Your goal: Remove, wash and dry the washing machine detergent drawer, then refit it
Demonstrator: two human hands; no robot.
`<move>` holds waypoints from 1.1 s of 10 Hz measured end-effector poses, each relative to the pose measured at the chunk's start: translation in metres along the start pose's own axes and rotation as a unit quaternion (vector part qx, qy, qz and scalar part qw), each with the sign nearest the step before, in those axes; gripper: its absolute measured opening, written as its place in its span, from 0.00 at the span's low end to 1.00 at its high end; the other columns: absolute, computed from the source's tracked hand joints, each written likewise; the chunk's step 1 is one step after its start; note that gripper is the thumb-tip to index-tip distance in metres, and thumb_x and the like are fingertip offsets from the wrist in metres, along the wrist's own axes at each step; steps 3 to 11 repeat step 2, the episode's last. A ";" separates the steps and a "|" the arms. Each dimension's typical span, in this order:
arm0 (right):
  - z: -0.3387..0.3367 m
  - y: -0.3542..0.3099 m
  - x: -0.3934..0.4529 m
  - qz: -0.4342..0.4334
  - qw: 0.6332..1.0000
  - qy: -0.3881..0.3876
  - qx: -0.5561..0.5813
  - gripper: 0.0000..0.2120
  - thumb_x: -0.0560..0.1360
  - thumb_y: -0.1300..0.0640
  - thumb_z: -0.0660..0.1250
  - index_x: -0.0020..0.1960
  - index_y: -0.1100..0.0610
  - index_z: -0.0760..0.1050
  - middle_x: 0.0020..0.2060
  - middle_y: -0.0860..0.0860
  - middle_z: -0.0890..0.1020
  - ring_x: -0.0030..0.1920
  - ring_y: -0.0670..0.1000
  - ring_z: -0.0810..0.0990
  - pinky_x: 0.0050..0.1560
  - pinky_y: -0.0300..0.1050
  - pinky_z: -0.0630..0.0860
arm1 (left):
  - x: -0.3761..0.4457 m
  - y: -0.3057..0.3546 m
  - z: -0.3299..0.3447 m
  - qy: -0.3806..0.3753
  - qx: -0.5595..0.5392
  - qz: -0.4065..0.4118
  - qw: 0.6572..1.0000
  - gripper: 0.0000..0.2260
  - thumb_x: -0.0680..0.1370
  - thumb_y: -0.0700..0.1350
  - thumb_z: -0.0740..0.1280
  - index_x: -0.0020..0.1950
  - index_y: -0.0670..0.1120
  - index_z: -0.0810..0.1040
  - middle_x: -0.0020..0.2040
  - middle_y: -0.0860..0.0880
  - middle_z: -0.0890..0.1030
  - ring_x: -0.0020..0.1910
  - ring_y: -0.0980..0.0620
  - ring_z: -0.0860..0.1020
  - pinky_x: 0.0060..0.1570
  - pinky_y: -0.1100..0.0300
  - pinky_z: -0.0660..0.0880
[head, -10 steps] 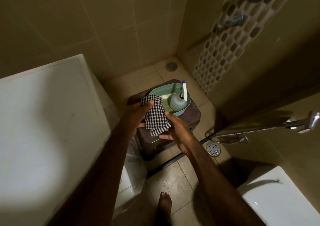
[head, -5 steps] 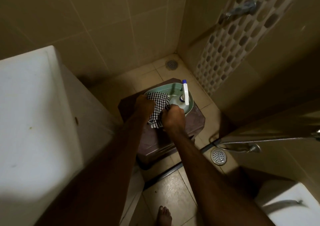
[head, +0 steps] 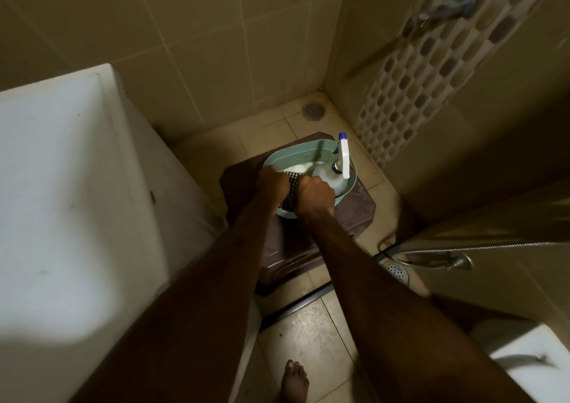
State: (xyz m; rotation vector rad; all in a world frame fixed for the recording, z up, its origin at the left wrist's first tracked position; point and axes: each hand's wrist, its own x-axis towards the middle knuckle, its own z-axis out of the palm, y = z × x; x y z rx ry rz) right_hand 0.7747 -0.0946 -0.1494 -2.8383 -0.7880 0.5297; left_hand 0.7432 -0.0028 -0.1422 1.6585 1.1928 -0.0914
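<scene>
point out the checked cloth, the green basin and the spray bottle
checked cloth [head: 289,193], head view, on the strip showing between the two fists
green basin [head: 311,152], head view, on its perforated far wall
spray bottle [head: 324,178], head view, on its pale rounded body below the white trigger

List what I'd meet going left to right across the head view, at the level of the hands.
Washing machine top → left hand → checkered cloth → right hand → white bottle → tiled wall.

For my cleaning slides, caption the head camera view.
Both hands, left hand and right hand, grip a checked cloth over a green basin on a stool.
</scene>
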 end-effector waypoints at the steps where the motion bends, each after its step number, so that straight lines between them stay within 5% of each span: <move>1: -0.013 -0.005 -0.028 -0.040 0.998 0.036 0.020 0.09 0.83 0.57 0.66 0.57 0.60 0.82 0.52 0.59 0.86 0.51 0.60 0.85 0.52 0.54 0.81 | -0.033 -0.007 -0.016 0.057 0.047 0.034 0.997 0.17 0.85 0.40 0.57 0.73 0.39 0.74 0.71 0.38 0.76 0.71 0.38 0.74 0.68 0.51 0.70; 2: -0.023 -0.010 -0.048 -0.064 0.995 0.065 0.034 0.12 0.85 0.52 0.63 0.56 0.58 0.82 0.50 0.58 0.86 0.49 0.59 0.85 0.48 0.52 0.80 | -0.054 -0.016 -0.030 0.088 0.049 0.081 0.992 0.18 0.85 0.44 0.59 0.74 0.44 0.74 0.70 0.41 0.78 0.69 0.40 0.76 0.67 0.50 0.72; 11: -0.023 -0.010 -0.048 -0.064 0.995 0.065 0.034 0.12 0.85 0.52 0.63 0.56 0.58 0.82 0.50 0.58 0.86 0.49 0.59 0.85 0.48 0.52 0.80 | -0.054 -0.016 -0.030 0.088 0.049 0.081 0.992 0.18 0.85 0.44 0.59 0.74 0.44 0.74 0.70 0.41 0.78 0.69 0.40 0.76 0.67 0.50 0.72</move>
